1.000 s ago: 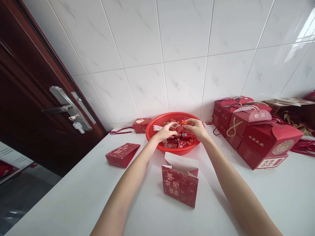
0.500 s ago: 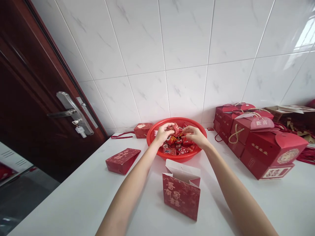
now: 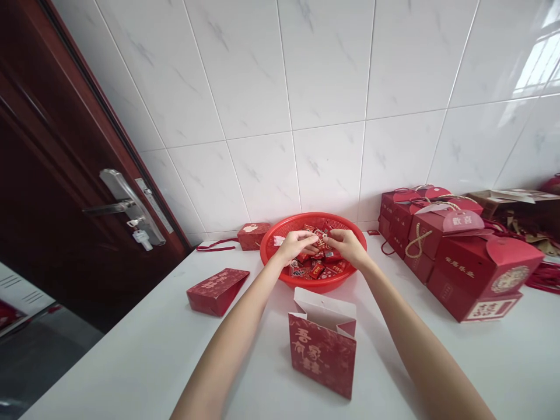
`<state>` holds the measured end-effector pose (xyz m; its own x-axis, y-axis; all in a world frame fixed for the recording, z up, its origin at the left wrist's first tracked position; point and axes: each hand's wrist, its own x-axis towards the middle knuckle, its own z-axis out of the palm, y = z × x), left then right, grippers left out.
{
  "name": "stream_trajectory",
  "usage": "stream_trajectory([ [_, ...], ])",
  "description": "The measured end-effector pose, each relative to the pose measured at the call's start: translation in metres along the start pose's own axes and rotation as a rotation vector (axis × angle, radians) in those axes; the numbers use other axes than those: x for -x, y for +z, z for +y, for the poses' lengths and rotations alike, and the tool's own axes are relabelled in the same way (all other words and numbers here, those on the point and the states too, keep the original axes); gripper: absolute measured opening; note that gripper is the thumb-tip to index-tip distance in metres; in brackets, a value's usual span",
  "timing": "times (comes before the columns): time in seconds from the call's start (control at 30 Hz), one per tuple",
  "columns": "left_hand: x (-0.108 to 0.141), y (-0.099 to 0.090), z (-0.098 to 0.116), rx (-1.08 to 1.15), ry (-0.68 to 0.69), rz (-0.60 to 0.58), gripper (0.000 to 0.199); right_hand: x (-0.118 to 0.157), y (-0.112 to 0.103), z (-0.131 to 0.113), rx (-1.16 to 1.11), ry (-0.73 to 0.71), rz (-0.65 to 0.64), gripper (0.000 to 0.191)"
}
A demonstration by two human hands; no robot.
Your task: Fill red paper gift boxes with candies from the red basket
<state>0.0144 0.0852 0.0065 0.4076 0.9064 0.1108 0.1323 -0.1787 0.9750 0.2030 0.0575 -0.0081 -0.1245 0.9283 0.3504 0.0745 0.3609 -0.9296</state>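
A round red plastic basket (image 3: pixel 312 284) holds several small red-wrapped sweets (image 3: pixel 317 270). Over its middle, my left hand (image 3: pixel 298 246) reaches in from the left with its fingers and thumb bent together. My right hand (image 3: pixel 347 246) faces it from the right, its fingertips pinched. Between the fingertips of both hands shows a red packet (image 3: pixel 321 240) with light lettering. Nearer to me, an open red paper gift box (image 3: pixel 322 356) stands upright, its white inner flap raised and its front printed with pale characters.
Another red box (image 3: pixel 214 290) lies on its side at the left of the white table (image 3: pixel 144 356). A small red box (image 3: pixel 254 236) with a ribbon sits behind it. Several red gift boxes with rope handles (image 3: pixel 481 268) stand at the right. A tiled wall (image 3: pixel 258 169) borders the back, and a dark door (image 3: pixel 65 146) the left.
My hands have come closer together over the basket, the left shifting right and slightly down. The red packet by my left hand is now between both hands. The camera view has tilted slightly.
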Motion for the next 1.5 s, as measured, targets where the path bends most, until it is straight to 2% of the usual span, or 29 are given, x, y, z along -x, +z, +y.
stream_trajectory([
  [0.07,0.0,0.0,0.0,-0.021,0.01,-0.005,0.039,0.002,0.0,-0.003,-0.028,0.015,-0.004,0.054],
  [0.27,-0.003,0.001,-0.001,-0.082,0.038,0.05,0.035,0.004,0.001,-0.013,-0.091,0.072,-0.015,0.047],
  [0.43,-0.012,-0.005,-0.011,-0.238,-0.005,0.166,0.028,-0.001,-0.002,-0.005,-0.095,0.093,0.167,0.037],
  [0.5,-0.015,-0.007,-0.018,-0.355,-0.036,0.195,0.019,-0.002,-0.003,-0.003,-0.094,0.106,0.219,0.033],
  [0.6,-0.014,-0.005,-0.026,-0.537,-0.073,0.123,0.01,-0.002,-0.002,-0.003,-0.082,0.144,0.212,0.031],
  [0.73,-0.006,0.006,-0.03,-0.731,-0.072,-0.032,0.026,-0.001,0.002,-0.004,-0.056,0.187,0.203,0.032],
  [0.87,-0.001,0.014,-0.027,-0.888,-0.046,-0.122,0.052,0.002,0.004,-0.006,-0.043,0.218,0.222,0.032],
  [0.97,0.003,0.018,-0.024,-0.98,-0.034,-0.182,0.065,0.004,0.006,-0.009,-0.035,0.226,0.218,0.03],
  [1.07,0.009,0.022,-0.022,-1.049,-0.031,-0.221,0.07,0.006,0.008,-0.012,-0.027,0.243,0.217,0.027],
  [1.17,0.019,0.026,-0.021,-1.09,-0.056,-0.228,0.064,0.007,0.012,-0.013,-0.011,0.258,0.244,0.024],
  [1.33,0.035,0.034,-0.02,-1.094,-0.052,-0.165,0.058,0.006,0.017,-0.011,0.01,0.25,0.302,0.019],
  [1.5,0.038,0.036,-0.018,-1.069,-0.023,0.01,0.038,0.007,0.019,-0.011,0.014,0.227,0.327,0.017],
])
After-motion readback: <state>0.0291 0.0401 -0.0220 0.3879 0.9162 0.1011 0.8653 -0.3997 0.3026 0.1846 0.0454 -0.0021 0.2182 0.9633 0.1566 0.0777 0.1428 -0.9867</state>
